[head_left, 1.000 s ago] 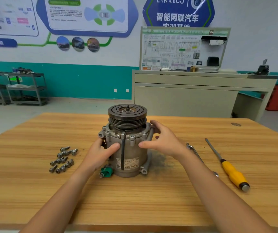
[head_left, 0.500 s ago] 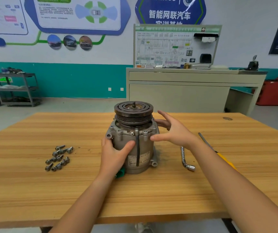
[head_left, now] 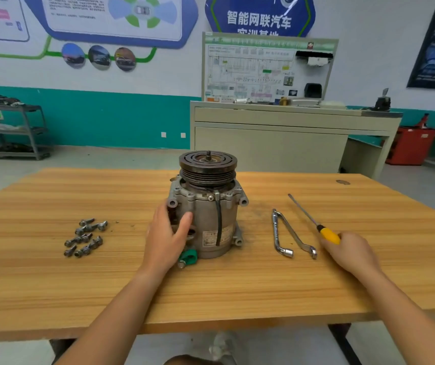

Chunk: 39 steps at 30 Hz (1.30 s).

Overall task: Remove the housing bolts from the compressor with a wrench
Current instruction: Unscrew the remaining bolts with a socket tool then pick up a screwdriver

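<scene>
right hand [head_left: 350, 252] moved off compressor [head_left: 205, 206] to grip screwdriver [head_left: 328, 234]; left hand [head_left: 167, 241] clasps compressor.

Grey compressor [head_left: 205, 219], yellow-handled screwdriver [head_left: 328, 234], apparently green plug [head_left: 188, 256]
</scene>
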Available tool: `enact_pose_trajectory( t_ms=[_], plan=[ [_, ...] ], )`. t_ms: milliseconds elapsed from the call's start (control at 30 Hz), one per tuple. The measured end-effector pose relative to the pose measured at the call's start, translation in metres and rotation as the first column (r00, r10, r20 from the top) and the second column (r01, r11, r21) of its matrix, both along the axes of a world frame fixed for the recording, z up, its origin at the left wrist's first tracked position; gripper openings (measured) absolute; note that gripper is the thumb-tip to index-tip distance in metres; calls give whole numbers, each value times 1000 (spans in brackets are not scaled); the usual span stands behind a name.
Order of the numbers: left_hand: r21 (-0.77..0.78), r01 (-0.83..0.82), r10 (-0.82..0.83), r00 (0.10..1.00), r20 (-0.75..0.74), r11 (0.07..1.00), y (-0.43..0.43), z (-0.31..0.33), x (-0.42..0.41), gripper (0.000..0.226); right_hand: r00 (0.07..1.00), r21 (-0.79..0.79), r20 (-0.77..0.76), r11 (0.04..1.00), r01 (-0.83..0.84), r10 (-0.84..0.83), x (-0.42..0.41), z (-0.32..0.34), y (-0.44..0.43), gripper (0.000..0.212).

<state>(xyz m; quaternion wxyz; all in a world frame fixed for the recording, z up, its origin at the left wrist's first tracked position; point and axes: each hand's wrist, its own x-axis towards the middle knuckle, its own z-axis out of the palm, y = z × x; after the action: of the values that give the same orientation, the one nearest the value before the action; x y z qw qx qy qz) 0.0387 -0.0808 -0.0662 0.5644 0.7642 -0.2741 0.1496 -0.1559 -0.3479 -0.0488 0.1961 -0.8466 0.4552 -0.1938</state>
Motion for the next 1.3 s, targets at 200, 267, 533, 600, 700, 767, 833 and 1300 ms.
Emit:
enact_pose_trajectory(
  t_ms=[200,267,533,600,700,767,833,1300],
  plan=[
    [-19,-117,118,992,42,993,-1,-3,6,25,789,111,491,872,-477,369,-52,56,100,15],
    [-36,-144,146,987,59,989,3,-3,7,23,774,92,464,846,-525,430,-65,65,133,30],
    [-68,-108,111,993,36,992,12,-1,4,23,887,-35,253,920,-391,387,-74,52,162,36],
    [-62,-115,118,992,47,991,12,-1,4,23,886,-40,250,918,-394,391,-71,49,163,37],
    [-64,-105,108,993,53,992,12,-1,3,22,881,-47,261,917,-396,394,-67,47,166,32],
    [-64,-97,99,994,44,993,12,-1,3,22,887,-26,274,925,-380,372,-65,47,166,31],
    [-67,-92,95,994,48,994,13,-1,3,22,893,23,300,933,-358,335,-65,47,166,30],
    [-107,-75,78,997,28,991,10,-3,4,20,859,457,461,770,-445,223,-76,62,132,75]
  ],
)
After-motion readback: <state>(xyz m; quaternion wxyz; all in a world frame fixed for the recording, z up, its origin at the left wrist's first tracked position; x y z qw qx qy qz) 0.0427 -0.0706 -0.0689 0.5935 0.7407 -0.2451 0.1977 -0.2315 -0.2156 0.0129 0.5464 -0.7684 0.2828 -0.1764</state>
